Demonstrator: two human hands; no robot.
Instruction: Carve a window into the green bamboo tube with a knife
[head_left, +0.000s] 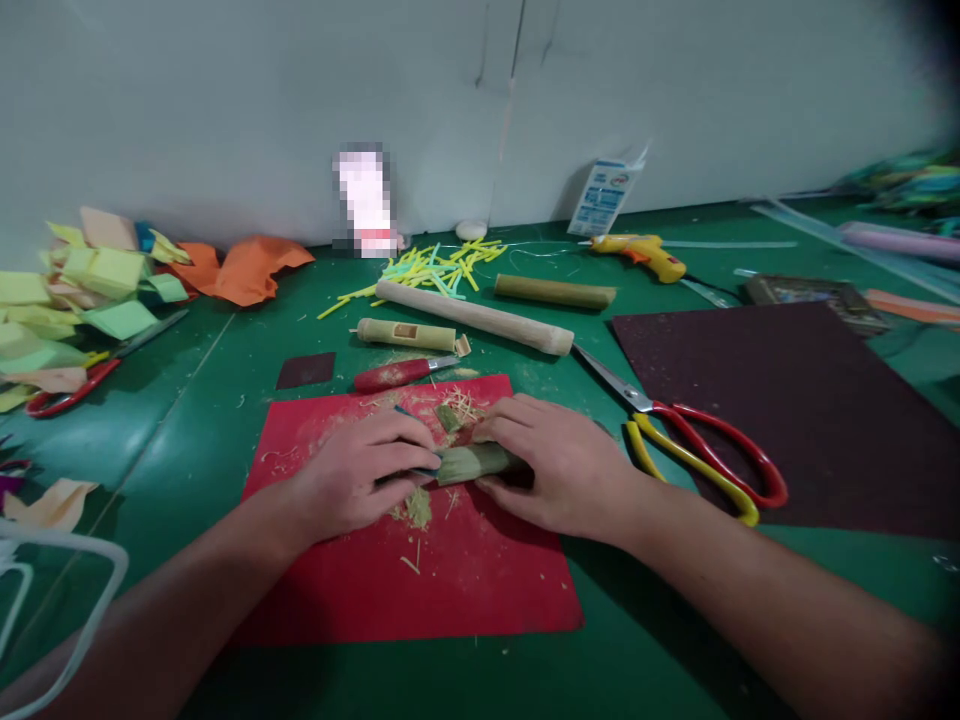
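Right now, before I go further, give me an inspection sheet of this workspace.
Surface: green tabletop; a red sheet on it carries pale shavings.
Job's things: bamboo piece, held over the red sheet; a window-cut bamboo tube lies farther back.
Clutter: red-handled knife at the red sheet's far edge; scissors partly on a dark sheet; yellow and pale-green strips near the wall.
Grips: left grip closed on a dark piece at the bamboo piece's left end; right grip around its right end.
Cables: a dark cord runs from the yellow glue gun.
Surroundings: the pale wall behind; a white-and-blue pack near it.
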